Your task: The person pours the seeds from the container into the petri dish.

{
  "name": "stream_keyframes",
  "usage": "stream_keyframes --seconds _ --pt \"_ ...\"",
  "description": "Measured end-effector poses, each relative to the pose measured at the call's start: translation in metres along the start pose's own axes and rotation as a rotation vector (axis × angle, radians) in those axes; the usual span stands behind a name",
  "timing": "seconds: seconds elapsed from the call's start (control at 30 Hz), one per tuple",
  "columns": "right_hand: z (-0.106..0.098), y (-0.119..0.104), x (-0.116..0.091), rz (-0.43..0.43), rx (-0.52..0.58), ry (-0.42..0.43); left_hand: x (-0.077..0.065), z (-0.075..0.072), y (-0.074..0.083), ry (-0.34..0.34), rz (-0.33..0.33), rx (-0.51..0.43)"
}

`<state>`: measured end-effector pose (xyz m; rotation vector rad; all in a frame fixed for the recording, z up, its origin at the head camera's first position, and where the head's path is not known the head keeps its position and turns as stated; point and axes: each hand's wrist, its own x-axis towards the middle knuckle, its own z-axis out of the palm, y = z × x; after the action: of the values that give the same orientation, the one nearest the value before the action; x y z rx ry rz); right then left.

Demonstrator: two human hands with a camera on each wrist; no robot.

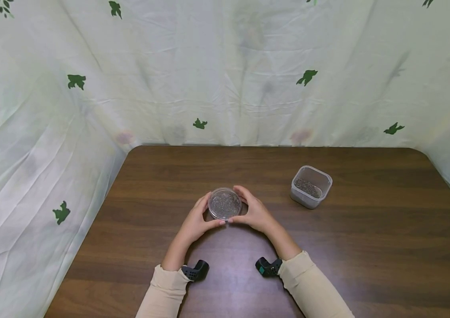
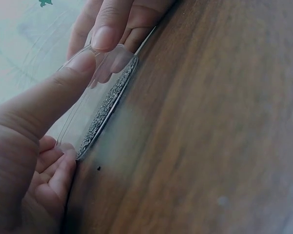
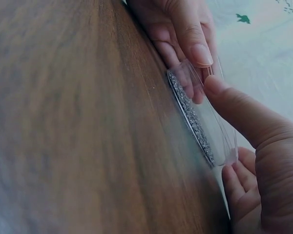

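Note:
A round clear plastic jar (image 1: 225, 204) stands on the table, with a layer of dark grey granules (image 2: 107, 108) at its bottom. A clear lid (image 3: 219, 114) sits at its top; whether it is fully seated I cannot tell. My left hand (image 1: 195, 225) grips the jar from the left, thumb at the near rim and fingers round the far side. From the right, my right hand (image 1: 257, 215) holds it the same way. Both thumb tips almost meet at the near edge of the rim. In both wrist views the fingertips press against the lid's edge and the wall.
A translucent square tub (image 1: 311, 187) with dark granules in its bottom stands to the right, farther back. One loose granule (image 2: 98, 168) lies on the brown wooden table (image 1: 368, 247) near the jar. A white curtain (image 1: 225, 79) with green leaf prints hangs behind the table.

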<state>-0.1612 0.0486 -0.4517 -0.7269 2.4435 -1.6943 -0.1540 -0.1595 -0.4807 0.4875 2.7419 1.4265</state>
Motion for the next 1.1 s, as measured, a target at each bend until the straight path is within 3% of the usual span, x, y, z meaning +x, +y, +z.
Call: stream_keyframes --seconds 0.27,0.83,1.1 --pt "0.008 0.035 0.006 -0.006 -0.02 -0.011 0.0 0.0 -0.001 -0.005 -0.026 0.007" --pt "0.008 0.035 0.006 0.018 -0.16 -0.054 0.0 0.001 -0.004 -0.016 0.013 0.011" --pt "0.004 0.03 0.003 0.028 -0.159 -0.048 -0.001 0.0 -0.003 -0.017 -0.004 0.03"
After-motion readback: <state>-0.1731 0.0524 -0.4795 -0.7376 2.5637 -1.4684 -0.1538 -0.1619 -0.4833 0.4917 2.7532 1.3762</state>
